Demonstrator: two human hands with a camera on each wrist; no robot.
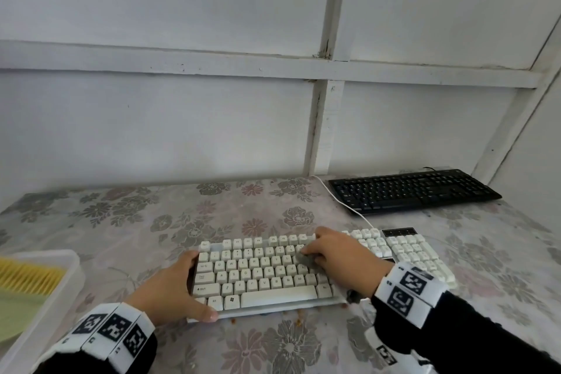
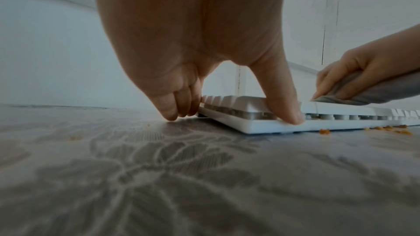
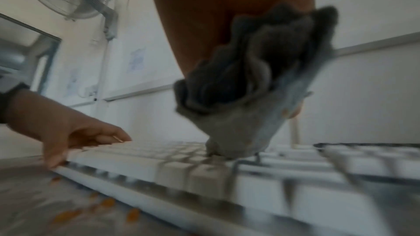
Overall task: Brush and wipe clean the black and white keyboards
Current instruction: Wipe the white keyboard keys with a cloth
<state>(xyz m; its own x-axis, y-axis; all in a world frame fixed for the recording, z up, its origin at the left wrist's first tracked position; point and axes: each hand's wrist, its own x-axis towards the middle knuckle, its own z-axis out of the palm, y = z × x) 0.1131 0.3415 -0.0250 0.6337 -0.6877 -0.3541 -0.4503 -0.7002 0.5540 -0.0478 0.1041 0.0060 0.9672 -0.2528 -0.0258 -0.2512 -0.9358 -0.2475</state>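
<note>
Low in the centre of the head view, the white keyboard (image 1: 264, 273) lies flat on the counter (image 1: 121, 222), which carries a floral-patterned cover. Left hand (image 1: 179, 288) grips the keyboard's left end: thumb on the front edge, fingers curled round the far left side, as the left wrist view confirms. Right hand (image 1: 337, 255) is closed round a bunched grey cloth (image 1: 305, 258), fingers curled over it, pressing it onto keys in the upper right part of the main key block. Right wrist view shows the cloth (image 3: 238, 132) touching the key tops; that view is blurred.

Orange crumbs (image 1: 299, 314) lie scattered on the counter just beside the keyboard's front edge, also seen in the left wrist view (image 2: 325, 131). A white cable (image 1: 343, 200) runs from the keyboard's rear toward the wall.

Black keyboard (image 1: 413, 190) sits in the upper right of the counter, against the white panelled wall (image 1: 182, 115), well apart from both hands and untouched.

At the lower left edge of the frame a translucent plastic tray (image 1: 65, 279) holds a yellow-bristled brush (image 1: 28, 279) and something pale green (image 1: 18, 317), which cannot be identified.

Both wrists wear white bands printed with black square markers over dark sleeves
</note>
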